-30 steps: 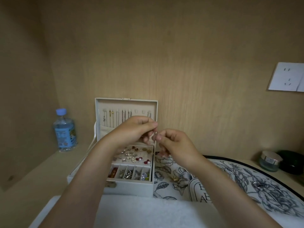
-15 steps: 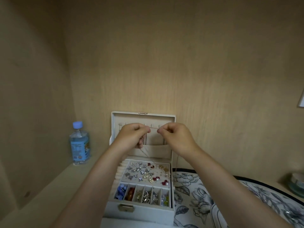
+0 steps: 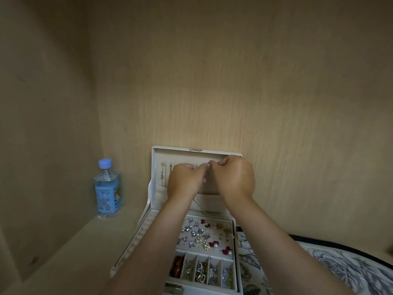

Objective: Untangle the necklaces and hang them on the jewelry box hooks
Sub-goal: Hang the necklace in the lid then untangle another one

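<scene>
Left hand (image 3: 185, 180) and right hand (image 3: 234, 179) both pinch a thin necklace (image 3: 199, 205) by the top edge of the box lid (image 3: 178, 153).

No legible text; print on the water bottle (image 3: 108, 189) label too blurry.

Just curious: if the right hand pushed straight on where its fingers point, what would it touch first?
Probably the jewelry box lid, by the hooks; the right hand, pinching the necklace, looks close to it, depth unclear.
</scene>
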The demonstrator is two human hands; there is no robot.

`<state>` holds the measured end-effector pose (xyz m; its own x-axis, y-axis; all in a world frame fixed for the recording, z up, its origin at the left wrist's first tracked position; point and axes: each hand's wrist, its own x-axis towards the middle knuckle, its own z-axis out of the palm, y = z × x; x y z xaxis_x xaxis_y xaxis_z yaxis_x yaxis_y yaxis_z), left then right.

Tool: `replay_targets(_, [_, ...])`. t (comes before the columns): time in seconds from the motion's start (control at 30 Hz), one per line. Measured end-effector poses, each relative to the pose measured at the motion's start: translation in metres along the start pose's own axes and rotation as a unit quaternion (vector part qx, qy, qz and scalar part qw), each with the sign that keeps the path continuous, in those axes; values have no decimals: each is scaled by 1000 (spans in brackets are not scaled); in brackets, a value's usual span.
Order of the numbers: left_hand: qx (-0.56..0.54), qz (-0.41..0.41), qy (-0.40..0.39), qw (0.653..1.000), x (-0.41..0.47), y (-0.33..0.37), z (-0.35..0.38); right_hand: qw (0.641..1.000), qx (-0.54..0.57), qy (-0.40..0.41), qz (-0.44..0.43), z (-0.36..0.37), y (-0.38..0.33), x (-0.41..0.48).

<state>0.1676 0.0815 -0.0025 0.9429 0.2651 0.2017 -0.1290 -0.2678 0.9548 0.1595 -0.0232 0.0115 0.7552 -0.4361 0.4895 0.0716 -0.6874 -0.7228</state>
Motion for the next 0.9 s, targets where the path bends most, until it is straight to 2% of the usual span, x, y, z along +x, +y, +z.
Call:
replay_targets(0.13, [-20, -23, -11, 999, 0, -5, 1, 999, -37, -25, -7, -6, -1, 1])
replay_targets(0.27, [-19, -26, -28, 999, -6, -6, 0, 993, -66, -94, -33, -9, 9, -4])
replay_targets(0.4, [-33, -28, -101, 994, -20, -7, -3, 982, -15, -181, -47, -13, 32, -17])
replay_targets(0.53, [-72, -33, -150, 985, -34, -3, -6, 945, 70, -320, -19, -26, 43, -32])
replay_targets(0.6, [-63, -11, -165, 984, -39, -6, -7, 922, 97, -374, -19, -28, 47, -38])
replay_targets(0.7, [-20, 39, -185, 982, -44, -10, -8, 908, 116, -402, -17, -30, 49, -41])
replay_targets(0.8, [8, 55, -198, 979, -46, -12, -8, 901, 82, -426, -18, -41, 55, -36])
replay_targets(0.9, [33, 54, -202, 977, -46, -16, -9, 897, -15, -439, -41, -57, 65, -26])
